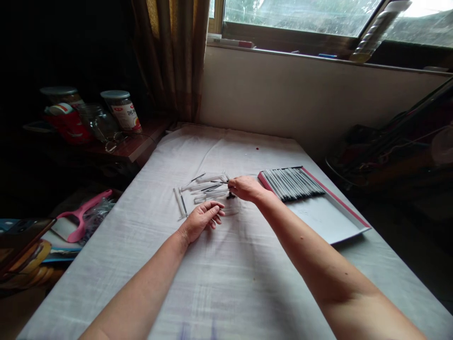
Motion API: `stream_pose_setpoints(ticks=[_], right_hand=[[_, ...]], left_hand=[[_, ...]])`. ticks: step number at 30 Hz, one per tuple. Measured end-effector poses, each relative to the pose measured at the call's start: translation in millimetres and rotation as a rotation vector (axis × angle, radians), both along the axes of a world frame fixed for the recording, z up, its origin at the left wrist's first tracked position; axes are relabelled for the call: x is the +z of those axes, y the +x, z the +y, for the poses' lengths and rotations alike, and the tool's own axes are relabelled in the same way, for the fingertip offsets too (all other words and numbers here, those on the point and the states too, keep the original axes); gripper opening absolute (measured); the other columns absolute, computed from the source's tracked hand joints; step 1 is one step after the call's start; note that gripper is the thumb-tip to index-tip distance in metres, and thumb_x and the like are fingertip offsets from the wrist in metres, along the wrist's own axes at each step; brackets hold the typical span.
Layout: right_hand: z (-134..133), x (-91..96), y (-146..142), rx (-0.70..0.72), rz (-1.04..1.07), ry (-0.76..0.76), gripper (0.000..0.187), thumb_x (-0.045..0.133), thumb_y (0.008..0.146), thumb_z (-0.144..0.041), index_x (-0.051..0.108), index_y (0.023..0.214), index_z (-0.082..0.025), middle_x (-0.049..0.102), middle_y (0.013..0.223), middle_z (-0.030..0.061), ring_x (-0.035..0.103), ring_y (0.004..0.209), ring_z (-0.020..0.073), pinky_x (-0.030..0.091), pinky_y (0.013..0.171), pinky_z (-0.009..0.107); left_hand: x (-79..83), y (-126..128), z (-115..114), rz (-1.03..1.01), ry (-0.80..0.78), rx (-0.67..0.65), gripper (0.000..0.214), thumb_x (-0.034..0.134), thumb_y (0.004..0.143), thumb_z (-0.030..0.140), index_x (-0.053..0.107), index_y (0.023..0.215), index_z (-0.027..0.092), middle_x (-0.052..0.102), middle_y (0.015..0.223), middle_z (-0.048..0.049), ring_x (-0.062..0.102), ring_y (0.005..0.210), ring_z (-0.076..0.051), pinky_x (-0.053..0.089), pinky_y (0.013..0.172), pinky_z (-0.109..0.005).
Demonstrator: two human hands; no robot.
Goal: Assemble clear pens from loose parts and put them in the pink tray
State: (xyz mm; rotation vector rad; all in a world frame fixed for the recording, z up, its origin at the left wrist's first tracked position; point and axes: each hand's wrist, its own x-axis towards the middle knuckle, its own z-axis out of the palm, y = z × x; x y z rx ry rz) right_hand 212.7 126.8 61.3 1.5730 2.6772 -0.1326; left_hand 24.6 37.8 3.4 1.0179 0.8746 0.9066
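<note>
A small heap of loose clear pen barrels and thin refills point(205, 188) lies on the white cloth-covered table point(219, 274). My right hand point(245, 187) reaches into the heap's right side, fingers pinched around a small dark part that I cannot name. Just in front of the heap rests my left hand point(202, 218), palm turned inward and fingers loosely curled, with nothing visible in it. To the right, a shallow white tray with a red rim point(339, 222) holds a neat row of assembled pens point(293, 183).
A side shelf at the left carries jars point(122, 109) and a red container point(69, 125). Pink-handled tool point(83, 215) and clutter lie lower left. Curtain point(171, 56), wall and window sill stand behind the table; dark objects crowd the right.
</note>
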Motion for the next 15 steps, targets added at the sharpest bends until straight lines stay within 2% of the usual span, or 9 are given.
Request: stream_pose_setpoints(ticks=[4,6,8,9,11,13,15], right_hand=[[-22,-9.6,35,-0.115,0.123,0.085,0.022,0.049,0.090,-0.026,0.070,0.095,-0.021,0.073,0.091,0.0087,0.067,0.083,0.0222,0.046,0.071,0.028],[-37,-25.3,53,-0.232,0.444,0.108,0.017,0.053,0.086,-0.028,0.067,0.094,-0.021,0.073,0.090,0.0064,0.067,0.078,0.0195,0.048,0.071,0.027],[-53,-45.2,66,-0.325,0.731,0.081,0.019,0.053,0.085,-0.032,0.064,0.096,-0.020,0.073,0.088,0.0065,0.067,0.075,0.0186,0.050,0.069,0.028],[-61,-55.0,71,-0.367,0.839,0.072,0.021,0.053,0.084,-0.033,0.062,0.096,-0.019,0.072,0.087,0.0071,0.067,0.073,0.0187,0.051,0.068,0.029],[-75,-71.1,75,-0.439,0.980,0.082,0.023,0.051,0.084,-0.037,0.060,0.097,-0.019,0.072,0.087,0.0078,0.067,0.071,0.0187,0.052,0.068,0.030],[-84,-80.4,76,-0.487,1.050,0.086,0.024,0.052,0.084,-0.038,0.059,0.097,-0.019,0.072,0.089,0.0082,0.067,0.069,0.0184,0.052,0.068,0.032],[-88,-83.9,75,-0.506,1.080,0.075,0.025,0.053,0.083,-0.039,0.059,0.097,-0.019,0.072,0.089,0.0083,0.067,0.067,0.0185,0.052,0.068,0.032]], left_hand=[[5.4,-3,0,0.125,0.107,-0.003,0.041,0.069,0.072,0.050,0.065,0.094,0.016,0.069,0.080,-0.0042,0.060,0.060,-0.011,0.043,0.048,-0.020],[11.1,-8,6,0.263,0.249,0.051,0.035,0.066,0.075,0.047,0.066,0.093,0.016,0.069,0.079,-0.0041,0.061,0.062,-0.013,0.046,0.053,-0.022],[17.5,-14,17,0.453,0.447,0.192,0.027,0.061,0.081,0.041,0.067,0.093,0.018,0.070,0.083,-0.0047,0.063,0.070,-0.016,0.049,0.062,-0.026],[20.5,-18,23,0.592,0.561,0.259,0.022,0.058,0.082,0.036,0.067,0.092,0.018,0.070,0.085,-0.0053,0.064,0.075,-0.017,0.049,0.068,-0.028],[25.2,-23,37,0.972,0.764,0.281,0.017,0.058,0.083,0.027,0.069,0.094,0.020,0.071,0.093,-0.0070,0.064,0.087,-0.022,0.048,0.080,-0.034],[27.6,-26,49,1.333,0.844,0.223,0.017,0.060,0.082,0.026,0.071,0.093,0.021,0.070,0.100,-0.0095,0.061,0.098,-0.027,0.046,0.085,-0.038],[28.3,-27,58,1.567,0.840,0.131,0.017,0.060,0.083,0.029,0.072,0.091,0.022,0.070,0.102,-0.0105,0.060,0.101,-0.029,0.045,0.085,-0.040]])
